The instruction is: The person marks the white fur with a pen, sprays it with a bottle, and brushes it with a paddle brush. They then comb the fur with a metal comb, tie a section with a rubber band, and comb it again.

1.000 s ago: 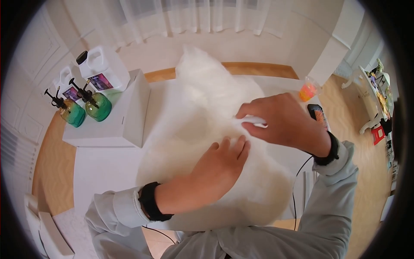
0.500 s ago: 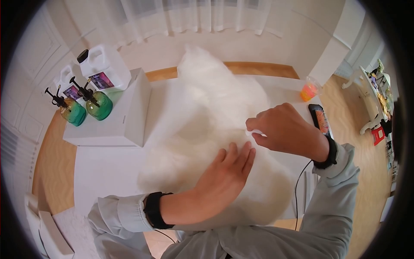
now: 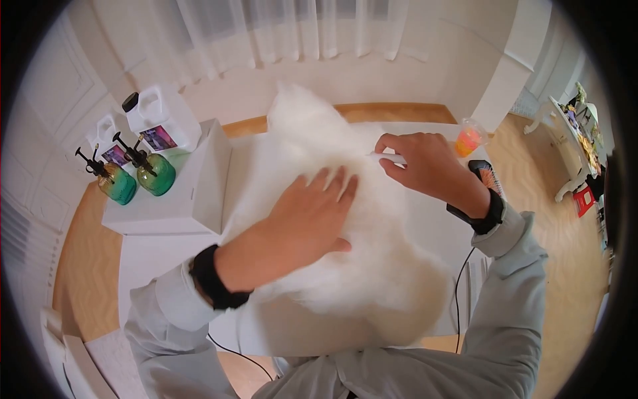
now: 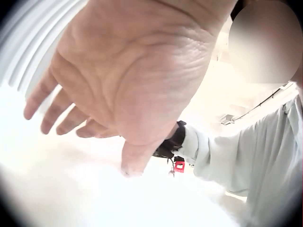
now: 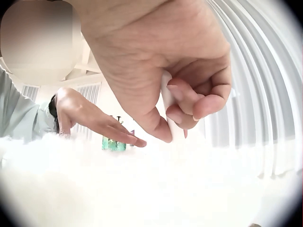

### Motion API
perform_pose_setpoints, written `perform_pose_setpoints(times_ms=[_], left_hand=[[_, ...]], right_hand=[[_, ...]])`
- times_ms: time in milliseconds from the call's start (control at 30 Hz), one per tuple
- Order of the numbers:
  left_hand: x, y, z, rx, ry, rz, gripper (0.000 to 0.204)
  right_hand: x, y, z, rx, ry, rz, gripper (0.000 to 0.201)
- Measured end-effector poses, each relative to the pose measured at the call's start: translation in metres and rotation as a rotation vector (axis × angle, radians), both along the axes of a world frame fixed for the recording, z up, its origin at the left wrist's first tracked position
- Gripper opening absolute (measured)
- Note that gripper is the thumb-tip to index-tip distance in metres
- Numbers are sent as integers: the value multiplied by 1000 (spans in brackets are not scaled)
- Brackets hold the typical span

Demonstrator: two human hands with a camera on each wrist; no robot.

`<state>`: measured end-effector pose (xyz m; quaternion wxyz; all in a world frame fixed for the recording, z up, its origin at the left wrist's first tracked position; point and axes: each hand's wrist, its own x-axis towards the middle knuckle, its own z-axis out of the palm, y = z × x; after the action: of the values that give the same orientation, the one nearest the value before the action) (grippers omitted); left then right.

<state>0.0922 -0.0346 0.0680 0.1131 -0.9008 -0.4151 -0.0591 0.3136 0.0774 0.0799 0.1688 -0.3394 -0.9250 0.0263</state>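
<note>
A big heap of fluffy white fibre (image 3: 392, 272) spreads over the white table (image 3: 153, 266). My left hand (image 3: 292, 229) lies palm down at the fluff, fingers straight and slightly spread; its flat palm (image 4: 128, 75) shows in the left wrist view. Up and to the right, my right hand (image 3: 435, 166) pinches a slim white stick-like tool (image 3: 391, 158) between thumb and fingers. In the right wrist view the tool (image 5: 166, 97) points down toward the fluff, its far tip lost in the brightness.
On a white box (image 3: 203, 189) at the left stand two green-yellow spray bottles (image 3: 156, 175) and two white jugs (image 3: 163, 123). A plastic cup with orange-pink contents (image 3: 469, 141) and a dark patterned object (image 3: 490, 178) lie right. A black cable (image 3: 457, 299) hangs near my right sleeve.
My left hand has moved up and left, away from the right hand, and its fingers have spread. The right hand has shifted farther up the fluff, still pinching the white tool.
</note>
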Motion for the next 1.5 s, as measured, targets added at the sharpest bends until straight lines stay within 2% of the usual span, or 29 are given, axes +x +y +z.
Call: perform_pose_setpoints(times_ms=[33,100,233,300,433,500,600,700,800,1033,1133,1200,1233,1300,1333,1400,1433,1500], left_hand=[[2,10,3,5,3,-2,77],[9,28,11,-450,36,22,91],[0,39,-9,-272,-29,-98,99],[-1,39,-7,-512,99,34,101],[-3,31,1,-667,80,95,98],[-3,31,1,-707,68,101,96],[-4,33,0,-719,67,86,96],[-4,34,-3,-683,80,67,96],[-4,35,-5,-678,76,58,97],[-9,38,4,-687,26,34,92],[-16,51,19,-766,-4,12,82],[-23,61,17,-687,-96,5,65],[-21,63,20,-688,-95,1,65],[-15,66,27,-668,-105,76,48],[-16,69,20,-667,-104,75,48],[-21,77,-1,-500,-125,-93,54],[-19,76,-2,-500,-126,-93,54],[-10,72,-1,-533,30,9,69]], right_hand=[[0,0,2,5,3,-2,14],[-1,0,7,35,14,-54,13],[0,5,6,32,56,-41,13],[-1,10,-1,25,23,5,13],[-3,9,-13,21,5,-31,13],[-4,2,-14,-3,-36,37,12],[-2,13,-23,119,-71,-47,12],[1,22,-27,77,-2,-29,12],[1,25,-30,136,12,-25,10],[6,23,-20,98,1,-39,11],[11,16,-5,43,18,-100,13],[11,7,-7,7,87,20,15],[10,3,-10,7,86,16,15],[8,-4,-20,48,-30,50,15],[7,-7,-24,48,-72,90,14],[7,-14,-28,27,-104,97,14],[6,-15,-29,5,-137,104,14],[10,-11,-30,-3,-105,128,14]])
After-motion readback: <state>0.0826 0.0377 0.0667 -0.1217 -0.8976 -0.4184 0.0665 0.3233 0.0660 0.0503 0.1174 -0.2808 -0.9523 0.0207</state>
